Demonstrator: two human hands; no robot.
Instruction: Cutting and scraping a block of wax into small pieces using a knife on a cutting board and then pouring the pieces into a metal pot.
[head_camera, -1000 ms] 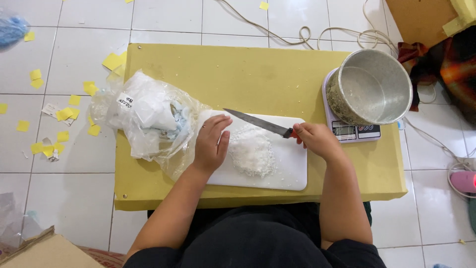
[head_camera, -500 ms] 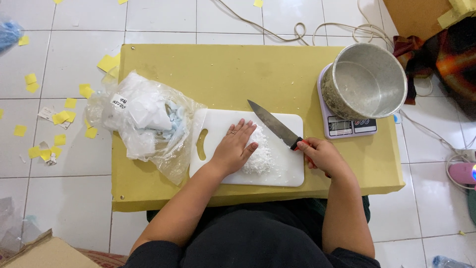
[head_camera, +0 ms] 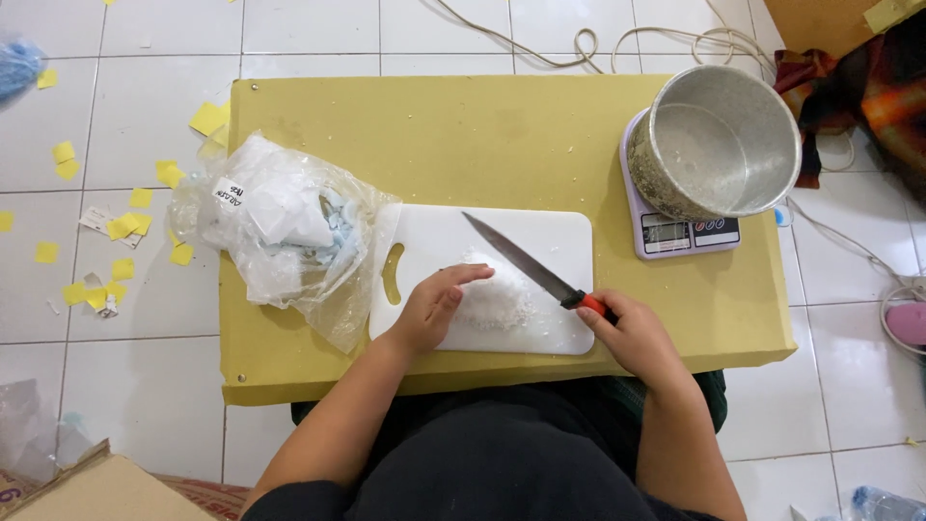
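Far left on the yellow worktop (head_camera: 502,135), a clear plastic bag (head_camera: 280,232) of white and pale blue pieces overlaps the edge of the white cutting board (head_camera: 540,236). Your left hand (head_camera: 434,309) lies loosely open, fingers cupped against the pile of white shreds (head_camera: 494,297) on the board. The knife (head_camera: 526,262) runs diagonally, tip pointing up-left, blade over the pile. Your right hand (head_camera: 632,333) is closed round its orange handle. Far right, a metal pot (head_camera: 719,140) sits on a digital scale (head_camera: 685,232).
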